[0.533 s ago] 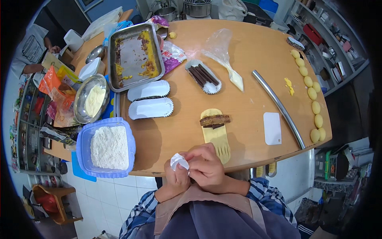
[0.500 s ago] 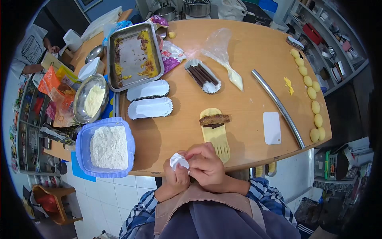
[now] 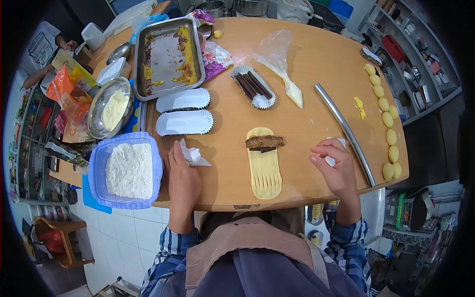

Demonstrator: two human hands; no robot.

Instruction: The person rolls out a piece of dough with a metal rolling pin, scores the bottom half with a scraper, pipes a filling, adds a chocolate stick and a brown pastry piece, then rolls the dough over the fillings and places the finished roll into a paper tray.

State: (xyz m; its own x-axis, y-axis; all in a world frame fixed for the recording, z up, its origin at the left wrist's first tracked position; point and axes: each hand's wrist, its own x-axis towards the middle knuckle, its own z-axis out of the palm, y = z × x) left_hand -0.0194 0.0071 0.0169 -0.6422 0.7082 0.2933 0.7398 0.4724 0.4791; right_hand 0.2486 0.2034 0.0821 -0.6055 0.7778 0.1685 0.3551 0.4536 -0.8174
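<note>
My left hand (image 3: 183,180) is at the table's front left, fingers stretched out beside a crumpled white tissue (image 3: 193,154), which touches or almost touches them. Over the white scraper card (image 3: 339,143) hovers my right hand (image 3: 337,168), thumb and fingers apart and nothing visible in them. Between the hands lies a flat yellow dough strip (image 3: 264,173), its near end cut into slits. A brown filling piece (image 3: 267,141) and a dark chocolate stick (image 3: 263,149) lie across its far part.
At left stand a purple tub of flour (image 3: 159,168), a steel bowl (image 3: 94,119) and a smeared metal tray (image 3: 200,81). Paper cases (image 3: 184,123), chocolate sticks (image 3: 252,85) and a piping bag (image 3: 294,94) lie beyond. Rightward are a metal tube (image 3: 344,131) and several dough balls (image 3: 387,119).
My hands were together in front of me with the crumpled tissue. They have since parted: the left moved left with the tissue, the right moved right to the scraper card.
</note>
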